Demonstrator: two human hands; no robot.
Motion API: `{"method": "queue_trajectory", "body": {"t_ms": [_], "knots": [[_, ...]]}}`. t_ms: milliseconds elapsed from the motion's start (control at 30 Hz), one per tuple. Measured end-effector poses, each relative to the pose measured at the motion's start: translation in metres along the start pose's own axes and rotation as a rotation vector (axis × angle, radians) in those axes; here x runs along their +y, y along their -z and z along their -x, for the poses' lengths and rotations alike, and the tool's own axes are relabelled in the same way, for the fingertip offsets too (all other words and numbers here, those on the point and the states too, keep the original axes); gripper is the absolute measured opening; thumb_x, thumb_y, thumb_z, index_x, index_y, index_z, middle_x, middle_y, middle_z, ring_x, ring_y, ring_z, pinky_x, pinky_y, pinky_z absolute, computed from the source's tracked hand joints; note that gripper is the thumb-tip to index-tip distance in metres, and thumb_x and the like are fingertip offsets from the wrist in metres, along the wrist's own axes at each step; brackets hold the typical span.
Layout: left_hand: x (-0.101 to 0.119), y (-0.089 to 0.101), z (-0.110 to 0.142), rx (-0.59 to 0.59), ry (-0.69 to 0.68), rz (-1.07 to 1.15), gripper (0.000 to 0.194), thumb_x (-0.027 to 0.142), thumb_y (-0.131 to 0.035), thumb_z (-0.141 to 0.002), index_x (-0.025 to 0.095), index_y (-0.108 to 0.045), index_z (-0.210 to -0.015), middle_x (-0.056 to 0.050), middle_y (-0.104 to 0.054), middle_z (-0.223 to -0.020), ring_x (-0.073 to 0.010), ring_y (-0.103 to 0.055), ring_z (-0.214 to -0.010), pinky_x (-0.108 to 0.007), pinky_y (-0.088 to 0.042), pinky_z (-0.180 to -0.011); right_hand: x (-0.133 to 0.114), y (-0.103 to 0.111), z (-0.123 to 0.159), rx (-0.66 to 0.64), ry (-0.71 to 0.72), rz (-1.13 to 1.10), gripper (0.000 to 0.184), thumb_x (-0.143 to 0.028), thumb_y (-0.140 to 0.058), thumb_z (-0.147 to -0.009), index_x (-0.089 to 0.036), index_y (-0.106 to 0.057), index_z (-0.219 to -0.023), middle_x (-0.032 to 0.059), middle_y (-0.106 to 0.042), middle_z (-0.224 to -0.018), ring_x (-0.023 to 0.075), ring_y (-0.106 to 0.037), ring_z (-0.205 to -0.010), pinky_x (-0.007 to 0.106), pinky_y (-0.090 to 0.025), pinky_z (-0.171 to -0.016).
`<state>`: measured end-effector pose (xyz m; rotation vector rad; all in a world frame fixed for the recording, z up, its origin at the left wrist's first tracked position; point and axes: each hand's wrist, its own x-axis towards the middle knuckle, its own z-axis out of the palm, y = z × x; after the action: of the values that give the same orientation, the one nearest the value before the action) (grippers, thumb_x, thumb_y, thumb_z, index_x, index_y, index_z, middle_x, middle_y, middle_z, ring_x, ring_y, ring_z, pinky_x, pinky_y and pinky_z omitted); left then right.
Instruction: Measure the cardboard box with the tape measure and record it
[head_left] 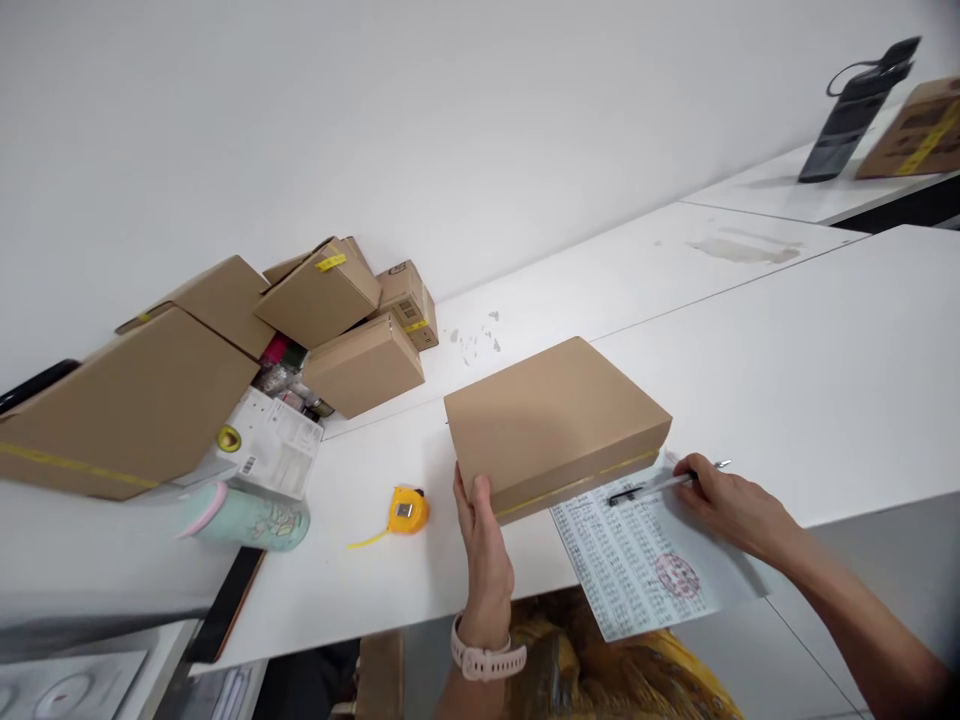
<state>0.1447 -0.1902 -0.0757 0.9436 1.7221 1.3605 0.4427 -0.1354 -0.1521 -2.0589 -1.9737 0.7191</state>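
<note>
A flat brown cardboard box (551, 415) lies on the white table (787, 370) in front of me. My left hand (484, 545) grips its near left corner, fingers closed against the side. My right hand (731, 505) holds a pen (664, 485) with its tip on a printed sheet (645, 560) that carries a red stamp and hangs over the table's front edge. The sheet's far edge is tucked under the box.
A yellow tape measure (405, 510) lies left of the box. Several cardboard boxes (322, 300) are piled at the back left, with a pale green bottle (247, 515) and a white carton (274, 445). At far right stand a dark device (855, 110) and another box (911, 130).
</note>
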Motion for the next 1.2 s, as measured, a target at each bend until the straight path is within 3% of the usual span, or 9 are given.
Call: {"method": "queue_trajectory", "body": {"t_ms": [167, 333, 533, 667, 767, 867, 1000, 1100, 1200], "knots": [[0.008, -0.012, -0.013, -0.007, -0.024, 0.057, 0.058, 0.047, -0.032, -0.104, 0.025, -0.025, -0.157, -0.007, -0.039, -0.161, -0.0203, -0.043, -0.144, -0.033, -0.044, -0.114, -0.027, -0.014, 0.006, -0.074, 0.032, 0.004, 0.025, -0.039, -0.038, -0.092, -0.023, -0.054, -0.103, 0.008, -0.071, -0.08, 0.0283, -0.068, -0.077, 0.034, -0.041, -0.063], [0.013, -0.011, -0.016, -0.039, -0.081, -0.051, 0.056, 0.047, -0.029, -0.105, 0.024, -0.026, -0.157, -0.007, -0.041, -0.16, -0.0202, -0.041, -0.146, -0.032, -0.043, -0.114, -0.049, -0.023, 0.003, 0.009, 0.019, 0.02, 0.049, -0.054, -0.036, -0.094, -0.02, -0.051, -0.126, 0.0095, -0.072, -0.083, 0.0332, -0.069, -0.079, 0.037, -0.04, -0.062], [-0.02, 0.042, -0.016, 0.265, -0.365, -0.457, 0.059, 0.045, -0.049, -0.099, 0.025, -0.031, -0.152, -0.01, -0.023, -0.167, -0.0265, -0.015, -0.156, -0.047, -0.019, -0.125, -0.05, -0.022, 0.011, 0.041, -0.02, -0.073, 0.063, -0.065, -0.039, -0.09, -0.025, -0.041, -0.139, 0.0076, -0.07, -0.082, 0.0339, -0.067, -0.075, 0.039, -0.04, -0.059], [-0.051, 0.09, -0.032, 0.395, -0.278, -0.764, 0.076, 0.033, -0.068, -0.085, 0.02, -0.03, -0.149, -0.019, -0.018, -0.167, -0.0332, -0.007, -0.156, -0.054, -0.012, -0.124, -0.048, -0.02, 0.015, 0.063, -0.076, -0.185, 0.061, -0.068, -0.045, -0.086, -0.03, -0.043, -0.135, 0.0079, -0.07, -0.083, 0.0351, -0.066, -0.074, 0.044, -0.043, -0.062], [-0.067, 0.114, -0.043, 0.393, -0.207, -0.788, 0.087, 0.032, -0.075, -0.08, 0.016, -0.026, -0.15, -0.023, -0.028, -0.162, -0.0346, -0.021, -0.153, -0.05, -0.02, -0.123, -0.048, -0.018, 0.013, 0.256, -0.148, -0.365, 0.059, -0.067, -0.051, -0.084, -0.032, -0.049, -0.132, 0.0108, -0.072, -0.095, 0.0354, -0.068, -0.085, 0.047, -0.048, -0.07], [-0.077, 0.123, -0.052, 0.374, -0.171, -0.776, 0.088, 0.033, -0.077, -0.078, 0.016, -0.027, -0.15, -0.021, -0.043, -0.154, -0.0329, -0.035, -0.146, -0.046, -0.03, -0.118, -0.053, -0.013, 0.005, 0.453, -0.102, -0.554, 0.066, -0.057, -0.056, -0.088, -0.03, -0.043, -0.147, 0.0157, -0.067, -0.128, 0.0335, -0.067, -0.105, 0.045, -0.051, -0.078], [-0.085, 0.124, -0.06, 0.373, -0.143, -0.748, 0.083, 0.033, -0.075, -0.077, 0.016, -0.033, -0.146, -0.021, -0.051, -0.147, -0.035, -0.043, -0.14, -0.048, -0.031, -0.116, -0.064, -0.01, -0.015, 0.474, 0.08, -0.686, 0.072, -0.039, -0.056, -0.093, -0.029, -0.027, -0.158, 0.0153, -0.041, -0.159, 0.0284, -0.046, -0.14, 0.04, -0.043, -0.102], [-0.089, 0.122, -0.063, 0.403, -0.146, -0.714, 0.071, 0.031, -0.071, -0.079, 0.017, -0.041, -0.142, -0.019, -0.056, -0.139, -0.0364, -0.046, -0.137, -0.05, -0.029, -0.115, -0.067, -0.017, -0.029, 0.408, 0.192, -0.788, 0.067, -0.035, -0.056, -0.089, -0.034, -0.035, -0.153, 0.0092, -0.043, -0.157, 0.0266, -0.042, -0.143, 0.039, -0.035, -0.112], [-0.092, 0.121, -0.066, 0.443, -0.149, -0.651, 0.063, 0.032, -0.068, -0.078, 0.018, -0.048, -0.137, -0.018, -0.06, -0.132, -0.0383, -0.048, -0.134, -0.051, -0.029, -0.114, -0.068, -0.028, -0.032, 0.467, 0.12, -0.931, 0.066, -0.036, -0.062, -0.078, -0.032, -0.048, -0.143, 0.0065, -0.058, -0.142, 0.0301, -0.054, -0.13, 0.044, -0.041, -0.107]]}}
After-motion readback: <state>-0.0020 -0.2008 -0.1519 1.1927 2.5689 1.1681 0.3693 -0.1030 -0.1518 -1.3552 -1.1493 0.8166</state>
